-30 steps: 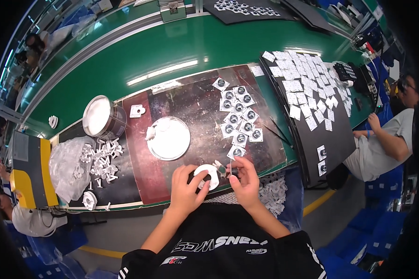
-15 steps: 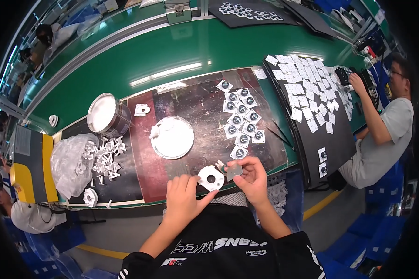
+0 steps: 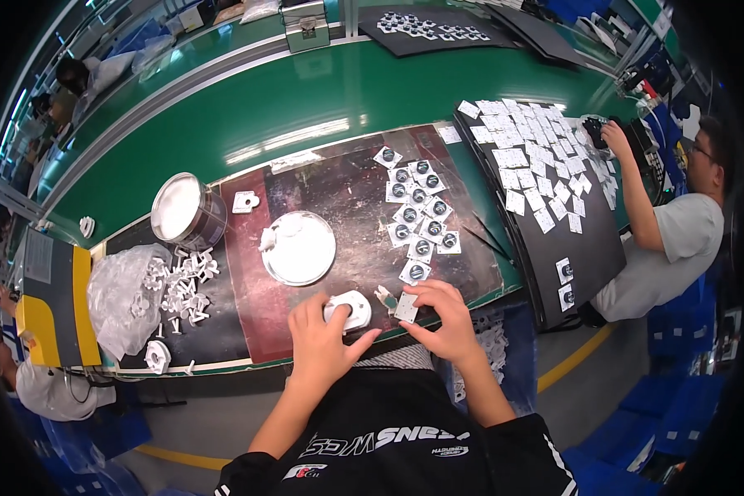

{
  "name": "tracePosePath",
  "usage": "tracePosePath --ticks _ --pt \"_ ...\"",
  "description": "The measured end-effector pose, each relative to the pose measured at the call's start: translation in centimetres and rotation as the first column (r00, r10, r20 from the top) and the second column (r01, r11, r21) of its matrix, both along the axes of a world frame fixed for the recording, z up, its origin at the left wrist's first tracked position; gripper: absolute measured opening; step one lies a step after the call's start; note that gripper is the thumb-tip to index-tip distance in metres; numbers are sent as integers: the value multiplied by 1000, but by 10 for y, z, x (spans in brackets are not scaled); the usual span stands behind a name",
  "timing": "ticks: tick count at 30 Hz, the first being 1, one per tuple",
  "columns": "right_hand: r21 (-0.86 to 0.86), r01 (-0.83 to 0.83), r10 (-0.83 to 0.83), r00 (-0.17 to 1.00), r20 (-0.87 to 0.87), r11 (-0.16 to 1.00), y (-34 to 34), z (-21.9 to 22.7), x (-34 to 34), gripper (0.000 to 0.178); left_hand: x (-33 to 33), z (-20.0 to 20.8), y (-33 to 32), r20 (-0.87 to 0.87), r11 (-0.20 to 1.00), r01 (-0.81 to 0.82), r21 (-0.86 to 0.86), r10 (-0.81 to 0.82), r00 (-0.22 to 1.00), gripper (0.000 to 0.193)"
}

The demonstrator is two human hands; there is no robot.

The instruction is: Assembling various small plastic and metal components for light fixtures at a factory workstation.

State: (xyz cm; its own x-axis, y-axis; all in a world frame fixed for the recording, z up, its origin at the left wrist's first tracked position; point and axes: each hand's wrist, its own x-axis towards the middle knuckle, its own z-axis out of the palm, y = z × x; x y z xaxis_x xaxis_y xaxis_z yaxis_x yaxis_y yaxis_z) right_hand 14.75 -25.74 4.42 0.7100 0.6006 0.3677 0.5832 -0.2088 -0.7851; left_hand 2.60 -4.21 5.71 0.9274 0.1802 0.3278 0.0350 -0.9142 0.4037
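Note:
Near the table's front edge, my left hand (image 3: 321, 337) is closed on a round white plastic part (image 3: 356, 312) with a dark hole, its fingers curled at the part's left side. Just right of it, my right hand (image 3: 443, 324) pinches a small square white plate (image 3: 406, 307) between thumb and fingers. Beside the plate's left edge shows a small whitish and green piece (image 3: 386, 299); I cannot tell whether my right hand touches it. Farther off lies a round white lid (image 3: 312, 251) with a white lump at its left side. Several square plates with dark round centres (image 3: 418, 196) lie to the right.
At left are an open tin (image 3: 178, 211), a clear plastic bag (image 3: 124, 302) and a pile of white pegs (image 3: 189, 285). Tweezers (image 3: 493, 240) lie at the right. A black board (image 3: 583, 256) carries many white squares. A co-worker (image 3: 678, 240) sits beyond it.
The round white part has shifted left, away from the plate, and looks more tilted. My right hand has turned the plate, which now shows a whiter face. The whole view has shifted slightly.

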Motion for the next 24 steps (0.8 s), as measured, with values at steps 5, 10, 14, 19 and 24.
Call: tracePosePath --ticks 5,10,14,19,24 --pt "-138 73 -45 980 196 988 -5 -4 3 33 -9 -15 0 18 996 -71 57 70 997 57" --pt "-54 74 -84 970 -226 996 -7 2 3 30 -9 -18 -9 47 982 -181 53 178 983 55" --pt "615 161 519 399 -756 772 1 -11 6 18 -6 -12 -16 15 965 -261 40 261 965 51" --pt "681 152 682 54 -729 716 11 -12 16 24 -5 -3 -28 21 932 -362 -7 362 932 57" --pt "724 17 716 132 -686 690 13 -23 15 27 -16 3 -41 190 913 -408 10 399 897 51"
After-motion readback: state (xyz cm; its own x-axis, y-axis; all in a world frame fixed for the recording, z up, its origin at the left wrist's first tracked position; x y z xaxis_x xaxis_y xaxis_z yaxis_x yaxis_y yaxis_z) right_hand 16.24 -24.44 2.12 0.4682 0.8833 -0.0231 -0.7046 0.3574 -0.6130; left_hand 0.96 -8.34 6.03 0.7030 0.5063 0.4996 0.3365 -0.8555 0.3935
